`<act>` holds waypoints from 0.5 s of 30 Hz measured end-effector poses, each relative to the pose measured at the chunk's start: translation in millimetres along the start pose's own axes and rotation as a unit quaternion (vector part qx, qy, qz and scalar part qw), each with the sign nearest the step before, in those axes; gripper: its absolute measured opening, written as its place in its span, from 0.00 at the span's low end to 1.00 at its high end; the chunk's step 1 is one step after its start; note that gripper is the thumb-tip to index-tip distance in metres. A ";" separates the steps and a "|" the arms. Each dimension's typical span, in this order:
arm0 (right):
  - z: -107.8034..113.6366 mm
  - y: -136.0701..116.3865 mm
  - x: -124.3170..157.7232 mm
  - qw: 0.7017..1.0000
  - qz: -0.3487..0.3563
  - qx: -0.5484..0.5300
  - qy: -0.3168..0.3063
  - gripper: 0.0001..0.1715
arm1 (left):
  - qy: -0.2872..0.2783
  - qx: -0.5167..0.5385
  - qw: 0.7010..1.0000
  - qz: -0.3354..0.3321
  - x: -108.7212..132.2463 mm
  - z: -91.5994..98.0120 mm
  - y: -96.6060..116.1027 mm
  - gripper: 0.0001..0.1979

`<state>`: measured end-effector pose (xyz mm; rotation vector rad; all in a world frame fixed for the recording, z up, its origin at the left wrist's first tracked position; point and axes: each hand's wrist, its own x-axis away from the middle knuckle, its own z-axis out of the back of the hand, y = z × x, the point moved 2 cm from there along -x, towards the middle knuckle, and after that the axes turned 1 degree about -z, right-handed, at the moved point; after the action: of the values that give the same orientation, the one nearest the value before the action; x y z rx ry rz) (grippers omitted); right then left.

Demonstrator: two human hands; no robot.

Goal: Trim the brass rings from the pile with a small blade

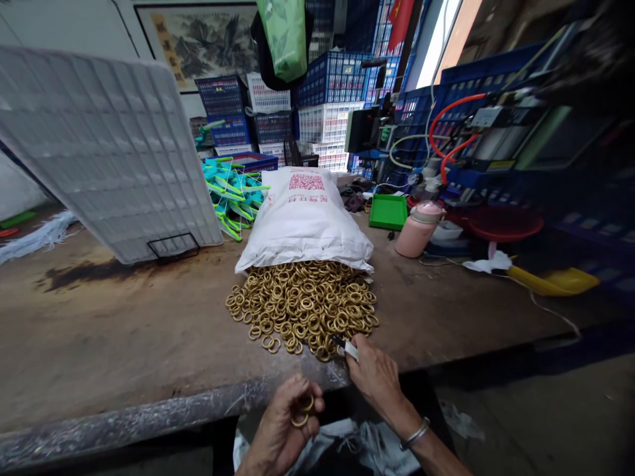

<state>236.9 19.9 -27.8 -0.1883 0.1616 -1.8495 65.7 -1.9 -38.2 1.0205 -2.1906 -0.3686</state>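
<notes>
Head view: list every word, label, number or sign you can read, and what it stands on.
White sack: red print and a square code, too blurred to read.
Framed painting: column of characters at its left edge, too small to read.
Blue crate: yellow label, too small to read.
Brass rings: no marking shows.

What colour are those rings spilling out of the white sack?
Brassy gold; the head view shows the rings heaped before the white sack.
</notes>
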 end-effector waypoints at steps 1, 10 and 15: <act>0.1 0.0 -0.4 1.000 -0.003 0.002 -0.002 0.06 | 0.003 -0.007 1.000 0.002 -1.4 -0.5 -0.9 0.07; -3.2 2.6 3.5 0.999 0.014 -0.035 0.004 0.07 | -0.004 -0.050 0.999 -0.004 -7.8 -11.3 1.8 0.12; -4.1 1.0 6.3 0.999 0.033 -0.041 0.005 0.08 | -0.006 -0.069 0.998 -0.012 -9.6 -7.4 -1.3 0.12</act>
<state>235.2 13.7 -31.7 -0.2271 0.2475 -1.7799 75.9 4.8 -38.0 0.9727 -2.1331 -0.5303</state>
